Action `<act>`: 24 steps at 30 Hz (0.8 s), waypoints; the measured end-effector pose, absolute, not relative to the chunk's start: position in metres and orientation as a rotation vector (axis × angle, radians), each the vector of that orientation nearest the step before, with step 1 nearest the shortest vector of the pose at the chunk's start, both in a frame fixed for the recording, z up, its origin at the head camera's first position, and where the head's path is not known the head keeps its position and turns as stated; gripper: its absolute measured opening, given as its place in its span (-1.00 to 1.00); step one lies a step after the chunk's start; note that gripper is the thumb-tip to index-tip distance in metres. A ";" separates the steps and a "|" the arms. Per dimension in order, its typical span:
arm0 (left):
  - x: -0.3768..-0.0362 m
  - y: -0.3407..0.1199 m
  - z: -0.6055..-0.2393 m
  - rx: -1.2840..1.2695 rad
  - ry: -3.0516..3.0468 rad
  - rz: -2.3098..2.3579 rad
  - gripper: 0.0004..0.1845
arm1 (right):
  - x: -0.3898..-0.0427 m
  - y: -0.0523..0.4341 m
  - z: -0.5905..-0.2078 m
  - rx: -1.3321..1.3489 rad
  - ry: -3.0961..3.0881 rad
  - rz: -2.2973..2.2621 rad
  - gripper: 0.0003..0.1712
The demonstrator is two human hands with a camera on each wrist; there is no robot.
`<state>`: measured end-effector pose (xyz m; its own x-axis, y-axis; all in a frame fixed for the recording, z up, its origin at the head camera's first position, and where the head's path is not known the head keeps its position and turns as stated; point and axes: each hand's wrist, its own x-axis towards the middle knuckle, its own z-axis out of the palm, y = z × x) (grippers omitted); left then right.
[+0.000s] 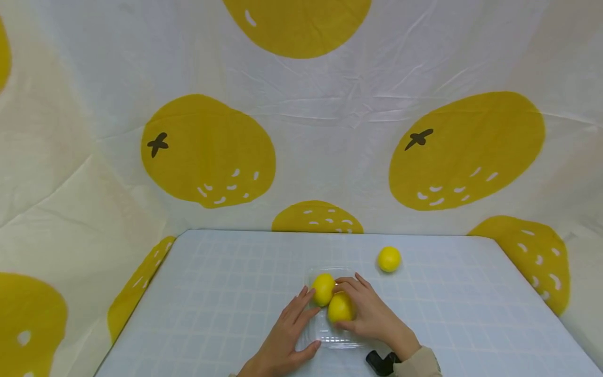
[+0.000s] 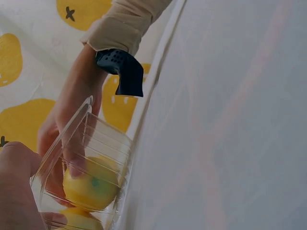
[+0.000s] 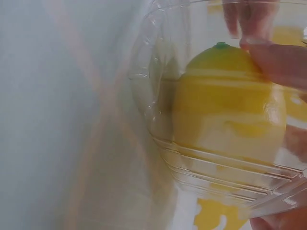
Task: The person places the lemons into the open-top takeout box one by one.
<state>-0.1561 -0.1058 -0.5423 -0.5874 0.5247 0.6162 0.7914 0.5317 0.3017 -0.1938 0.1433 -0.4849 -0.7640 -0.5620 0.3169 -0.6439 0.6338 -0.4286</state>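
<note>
I see my right hand [image 1: 372, 314] cupped over a yellow plastic lemon [image 1: 340, 308], its fingers [image 1: 350, 285] curled round the fruit and grasping it from the right and from above. This near lemon sits inside a shallow clear plastic tray [image 1: 330, 340] that lies close to the counter's [image 1: 226, 293] near edge, a little right of its middle. In the right wrist view the lemon [image 3: 230, 110] rests against the tray's ribbed wall [image 3: 211, 167], with its small green stem tip [image 3: 221, 45] at the top of that picture. From that I judge its long axis to run roughly toward the far edge of the counter, though the head view shows it almost round, so I cannot be exact.

A second yellow plastic lemon [image 1: 323, 289] lies just beyond and left of the first, touching or nearly touching it, at the tray's far left corner. My left hand [image 1: 287, 335] lies flat on the counter along the tray's left side, fingers straight and released, the fingertips [image 1: 303, 296] resting against that far lemon. The right hand is therefore the one on the near lemon; the left is nearer the far one.

A third yellow plastic lemon [image 1: 389, 259] stands alone on the counter, well apart toward the far right, outside the tray.
</note>
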 end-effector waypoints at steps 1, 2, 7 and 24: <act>-0.156 -0.106 -0.542 -1.071 -2.318 -0.787 -0.43 | -0.194 0.144 -0.485 1.005 -2.685 0.801 -0.37; -0.156 -0.106 -0.542 -1.072 -2.318 -0.788 -0.43 | -0.195 0.144 -0.486 1.009 -2.667 0.796 -0.38; -0.157 -0.105 -0.542 -1.081 -2.297 -0.792 -0.42 | -0.197 0.147 -0.488 1.028 -2.603 0.841 -0.45; -0.157 -0.106 -0.543 -1.091 -2.290 -0.793 -0.43 | -0.222 0.166 -0.488 0.948 -2.331 1.081 -0.56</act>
